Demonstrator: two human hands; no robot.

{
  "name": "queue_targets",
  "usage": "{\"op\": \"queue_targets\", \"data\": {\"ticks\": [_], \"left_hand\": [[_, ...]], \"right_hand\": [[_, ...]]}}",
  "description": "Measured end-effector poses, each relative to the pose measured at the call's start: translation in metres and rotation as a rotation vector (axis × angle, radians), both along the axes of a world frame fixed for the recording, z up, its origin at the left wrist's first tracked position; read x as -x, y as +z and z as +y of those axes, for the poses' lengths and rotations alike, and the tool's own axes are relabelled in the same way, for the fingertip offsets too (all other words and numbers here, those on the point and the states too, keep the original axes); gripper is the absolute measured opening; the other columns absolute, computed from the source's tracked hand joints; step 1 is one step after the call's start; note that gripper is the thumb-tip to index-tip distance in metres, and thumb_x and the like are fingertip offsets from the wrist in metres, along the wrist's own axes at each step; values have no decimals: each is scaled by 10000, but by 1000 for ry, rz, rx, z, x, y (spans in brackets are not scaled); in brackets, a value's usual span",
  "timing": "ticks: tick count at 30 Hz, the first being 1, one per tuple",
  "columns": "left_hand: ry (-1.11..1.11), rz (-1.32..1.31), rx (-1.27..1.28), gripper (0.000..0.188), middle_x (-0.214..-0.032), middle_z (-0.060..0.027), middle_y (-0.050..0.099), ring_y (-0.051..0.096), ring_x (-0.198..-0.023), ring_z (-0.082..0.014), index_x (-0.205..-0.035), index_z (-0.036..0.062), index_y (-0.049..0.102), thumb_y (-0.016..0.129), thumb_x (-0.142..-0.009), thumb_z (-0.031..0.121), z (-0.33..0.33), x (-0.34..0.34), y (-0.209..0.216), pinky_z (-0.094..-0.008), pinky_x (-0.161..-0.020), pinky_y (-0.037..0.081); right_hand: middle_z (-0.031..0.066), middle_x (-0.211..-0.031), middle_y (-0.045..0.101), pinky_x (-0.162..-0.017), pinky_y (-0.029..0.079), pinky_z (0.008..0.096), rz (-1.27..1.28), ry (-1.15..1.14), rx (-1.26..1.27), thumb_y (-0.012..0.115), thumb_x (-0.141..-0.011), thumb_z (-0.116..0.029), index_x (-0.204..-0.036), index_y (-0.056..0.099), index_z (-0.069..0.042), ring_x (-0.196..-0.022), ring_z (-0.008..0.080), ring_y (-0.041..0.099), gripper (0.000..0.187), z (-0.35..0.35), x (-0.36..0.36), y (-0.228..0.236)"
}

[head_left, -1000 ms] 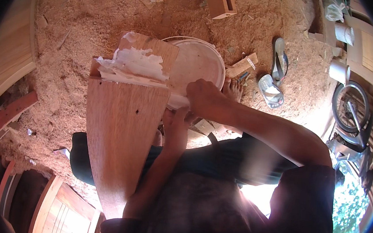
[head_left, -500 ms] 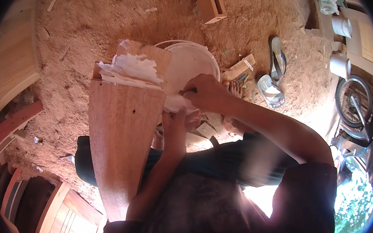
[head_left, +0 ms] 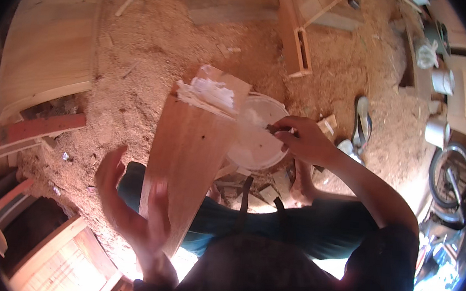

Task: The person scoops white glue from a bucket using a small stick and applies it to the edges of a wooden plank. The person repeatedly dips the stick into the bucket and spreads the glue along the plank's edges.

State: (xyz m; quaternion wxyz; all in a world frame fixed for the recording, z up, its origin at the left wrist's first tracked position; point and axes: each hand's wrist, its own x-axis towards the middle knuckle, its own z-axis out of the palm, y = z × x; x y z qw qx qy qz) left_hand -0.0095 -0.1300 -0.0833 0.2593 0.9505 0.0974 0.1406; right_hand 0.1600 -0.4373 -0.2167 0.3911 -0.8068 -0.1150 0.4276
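A long, tapering wooden board (head_left: 187, 158) stands in front of me, with white paste (head_left: 208, 93) smeared thickly across its far end. My left hand (head_left: 138, 209) is open at the board's near left side, fingers and thumb spread and somewhat blurred. To the right of the board is a round, pale tub (head_left: 260, 153), partly hidden behind it. Over the tub's right side, my right hand (head_left: 305, 142) is closed in a pinch. A small dark piece (head_left: 271, 129) pokes out from its fingertips; the rest of it is blurred or hidden.
Sawdust covers the ground. Flip-flops (head_left: 362, 121) and wood offcuts (head_left: 328, 124) lie right of the tub. A wooden frame (head_left: 302, 52) stands beyond it. Panels (head_left: 53, 46) and a red bar (head_left: 32, 133) are at left. White cups (head_left: 438, 133) and a motorbike wheel (head_left: 451, 175) are at far right.
My left hand has left the tub side and moved to the board's left, opening. My right hand has moved a little right and down. The view has shifted, so the board appears further right.
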Motion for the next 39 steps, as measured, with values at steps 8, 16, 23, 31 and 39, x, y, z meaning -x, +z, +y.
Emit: {"op": "queue_targets", "data": {"ticks": [8, 16, 23, 31, 39], "left_hand": [[219, 360, 244, 591, -1099, -304, 782, 780, -1028, -439, -1406, -75, 670, 697, -1101, 430, 11, 12, -35, -491, -883, 595], [216, 259, 340, 534, -939, -246, 776, 761, -802, -309, -1310, -48, 723, 732, -1084, 436, 10, 15, -33, -422, -755, 582], [257, 274, 339, 512, -1020, -249, 796, 802, -898, -415, -1292, -25, 726, 784, -1049, 422, -3, 25, -22, -453, -772, 614], [259, 243, 363, 492, -1001, -229, 804, 810, -874, -369, -1266, -27, 739, 809, -1033, 401, -12, 31, -11, -436, -759, 616], [226, 151, 377, 562, -889, -153, 781, 719, -748, -192, -1229, -49, 743, 817, -1026, 470, -19, 46, -13, -357, -682, 567]], "right_hand": [[77, -1132, 707, -702, 558, 252, -134, -258, -411, 699, -1073, -21, -1376, 710, -46, -879, 99, 714, 304, -13, -39, 96], [144, -1143, 712, -849, 591, 314, -569, 78, -498, 775, -986, 30, -1261, 802, -28, -981, 221, 737, 282, 39, -41, 102], [126, -1141, 709, -823, 626, 380, -938, 244, -482, 797, -916, 53, -1268, 816, -92, -1008, 284, 757, 382, 52, -59, 93], [128, -1134, 708, -792, 629, 359, -982, 440, -550, 727, -893, 186, -1275, 810, -60, -982, 249, 756, 462, 56, -77, 122], [113, -1124, 731, -773, 609, 359, -743, 513, -626, 751, -921, 121, -1268, 820, -78, -977, 241, 757, 406, 39, -84, 131]]}}
